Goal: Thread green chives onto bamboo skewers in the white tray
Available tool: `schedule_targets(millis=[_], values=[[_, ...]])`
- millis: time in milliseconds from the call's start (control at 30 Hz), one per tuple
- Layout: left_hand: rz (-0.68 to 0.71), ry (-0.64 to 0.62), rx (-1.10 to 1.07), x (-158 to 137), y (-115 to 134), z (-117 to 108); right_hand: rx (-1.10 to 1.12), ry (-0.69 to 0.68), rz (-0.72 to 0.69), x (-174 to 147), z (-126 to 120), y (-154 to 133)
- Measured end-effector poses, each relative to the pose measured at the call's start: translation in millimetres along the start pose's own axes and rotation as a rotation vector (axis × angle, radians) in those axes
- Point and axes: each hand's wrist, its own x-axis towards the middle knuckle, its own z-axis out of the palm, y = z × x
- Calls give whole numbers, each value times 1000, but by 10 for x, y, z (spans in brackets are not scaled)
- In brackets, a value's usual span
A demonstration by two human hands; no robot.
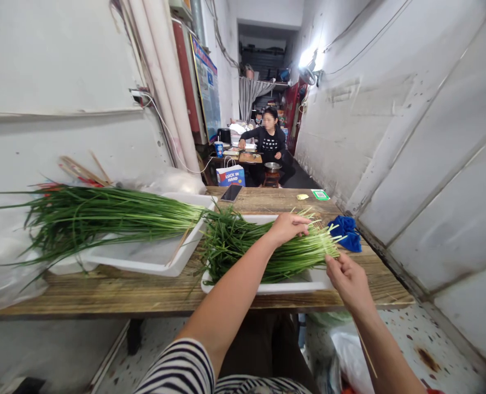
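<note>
On the table (123, 298), two trays side by side: the left tray (144, 267) bears one bunch of greens (115, 213) spilling past its left edge, the right tray (267, 288) a second bunch (275, 262), left hand (290, 227) over it, right hand (348, 277) at its near right end. Behind the right tray lie the phone (231, 192), left, and the card (320, 195), right; a cloth (347, 234) sits to its right, and beyond the table sits a co-worker (269, 143).
</note>
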Motion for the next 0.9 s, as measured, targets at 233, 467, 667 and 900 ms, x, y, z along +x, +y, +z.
schedule_targets(millis=[233, 467, 667, 900], values=[[76, 24, 101, -61, 48, 52, 63, -17, 1, 14, 15, 23], [35, -8, 132, -31, 55, 90, 91, -17, 4, 11, 18, 20], [27, -15, 215, -53, 59, 110, 106, -17, -6, 0, 23, 39], [139, -58, 225, -45, 26, 99, 68, -5, -37, -9, 23, 27]])
